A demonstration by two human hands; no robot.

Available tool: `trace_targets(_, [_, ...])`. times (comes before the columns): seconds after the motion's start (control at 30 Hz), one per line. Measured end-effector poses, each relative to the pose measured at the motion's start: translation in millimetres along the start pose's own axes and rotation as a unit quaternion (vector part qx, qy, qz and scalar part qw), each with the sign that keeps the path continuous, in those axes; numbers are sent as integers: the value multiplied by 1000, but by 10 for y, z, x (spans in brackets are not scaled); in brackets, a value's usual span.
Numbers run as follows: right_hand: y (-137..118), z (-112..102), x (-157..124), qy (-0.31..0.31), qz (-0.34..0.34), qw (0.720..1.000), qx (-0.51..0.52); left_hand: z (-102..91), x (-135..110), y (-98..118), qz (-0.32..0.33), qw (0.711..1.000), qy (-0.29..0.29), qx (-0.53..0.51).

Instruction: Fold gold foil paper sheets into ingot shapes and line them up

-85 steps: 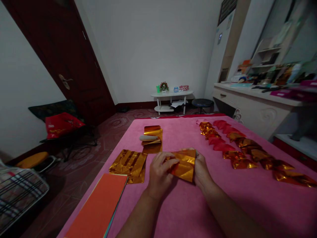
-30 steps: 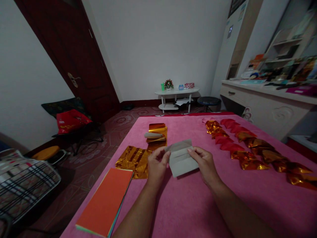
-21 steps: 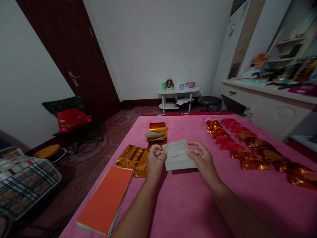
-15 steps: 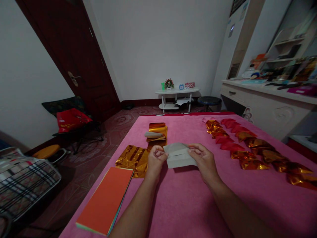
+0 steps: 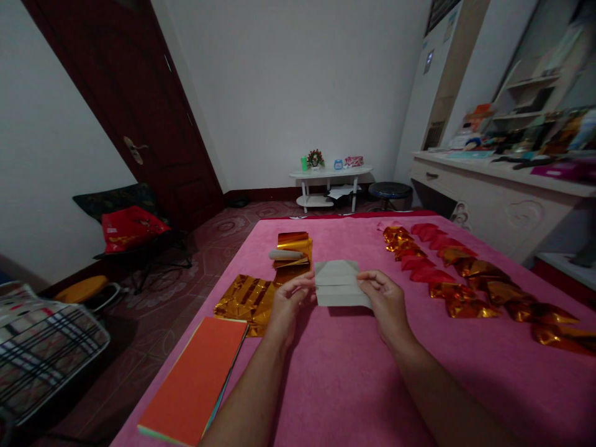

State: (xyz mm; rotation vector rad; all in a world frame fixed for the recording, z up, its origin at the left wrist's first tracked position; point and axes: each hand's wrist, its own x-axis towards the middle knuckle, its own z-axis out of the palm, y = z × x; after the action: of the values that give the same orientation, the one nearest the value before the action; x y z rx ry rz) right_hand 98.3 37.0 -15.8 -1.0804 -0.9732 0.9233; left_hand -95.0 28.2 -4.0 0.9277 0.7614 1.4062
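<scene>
A folded sheet of pale grey paper (image 5: 339,292) with horizontal creases is held up just above the pink cloth (image 5: 335,379). My right hand (image 5: 382,299) pinches its right edge between thumb and fingers. At the opposite edge, the fingertips of my left hand (image 5: 292,301) are closed on the paper. To the left of my left hand lies a creased gold foil sheet (image 5: 244,301). Beyond it are a stack of gold foil strips (image 5: 298,242) and a grey, rod-like object (image 5: 285,254) resting on them.
A stack of coloured paper, orange on top (image 5: 198,379), lies at the table's left edge. Rows of folded gold foil and red pieces (image 5: 493,279) spread along the right. A white side table (image 5: 326,174), a folding chair (image 5: 135,230) and a dresser (image 5: 488,180) stand around.
The paper has levelled and now faces me more squarely. My left hand's fingers have straightened out along its left edge, while my right hand keeps its pinch.
</scene>
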Motion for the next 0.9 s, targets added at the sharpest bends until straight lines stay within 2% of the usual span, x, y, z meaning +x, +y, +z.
trace_targets(0.13, [7, -6, 7, 14, 5, 1000, 16, 9, -2, -16, 49, 992, -58, 101])
trace_targets(0.33, [0, 2, -7, 4, -10, 999, -31, 21, 17, -100, 60, 977, -96, 179])
trace_targets(0.43, [-38, 28, -36, -21, -1, 999, -26, 30, 14, -98, 70, 970, -77, 217])
trace_targets(0.6, [-100, 38, -69, -112, 73, 989, 55, 45, 13, -58, 71, 969, -33, 235])
trace_targets(0.7, [-118, 43, -84, -156, 64, 983, 69, 42, 14, -49, 78, 971, -6, 228])
trace_targets(0.8, [-137, 73, -105, -165, 41, 985, 29, 54, 6, -39, 73, 970, 3, 231])
trace_targets(0.9, [-127, 100, -105, -135, 30, 990, 0, 90, -9, -26, 53, 970, 0, 236])
